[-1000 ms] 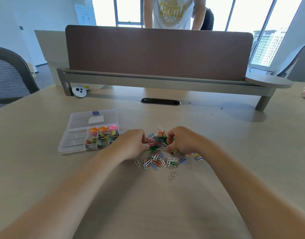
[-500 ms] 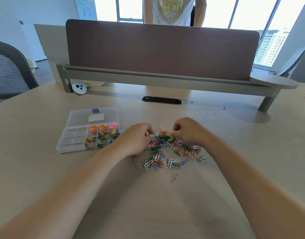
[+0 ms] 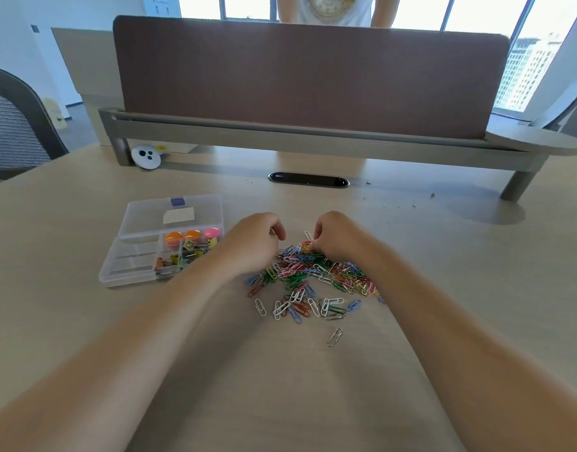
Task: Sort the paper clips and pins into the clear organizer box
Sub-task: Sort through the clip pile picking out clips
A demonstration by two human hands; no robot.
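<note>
A heap of coloured and white paper clips (image 3: 313, 278) lies on the desk in front of me. My left hand (image 3: 252, 244) hovers at the heap's far left edge, its fingers curled shut with what looks like a thin clip at the fingertips. At the far edge, my right hand (image 3: 337, 238) pinches clips, and a white one sticks up beside its fingers. The clear organizer box (image 3: 130, 272) lies open to the left. Its right-hand compartments hold round orange and pink pins (image 3: 182, 238) and small binder clips (image 3: 182, 256). My left wrist hides the box's right corner.
The box's lid (image 3: 172, 213) lies flat behind it. A lone silver clip (image 3: 334, 337) rests nearer to me. A brown divider panel (image 3: 306, 76) on a grey rail crosses the back, with a cable slot (image 3: 308, 180), a white round gadget (image 3: 145, 156), and a person standing behind. An office chair (image 3: 16, 125) is on the left.
Both hands have moved from the middle of the heap to its far edge and spread apart. More of the heap now shows. The camera view has tilted slightly.
</note>
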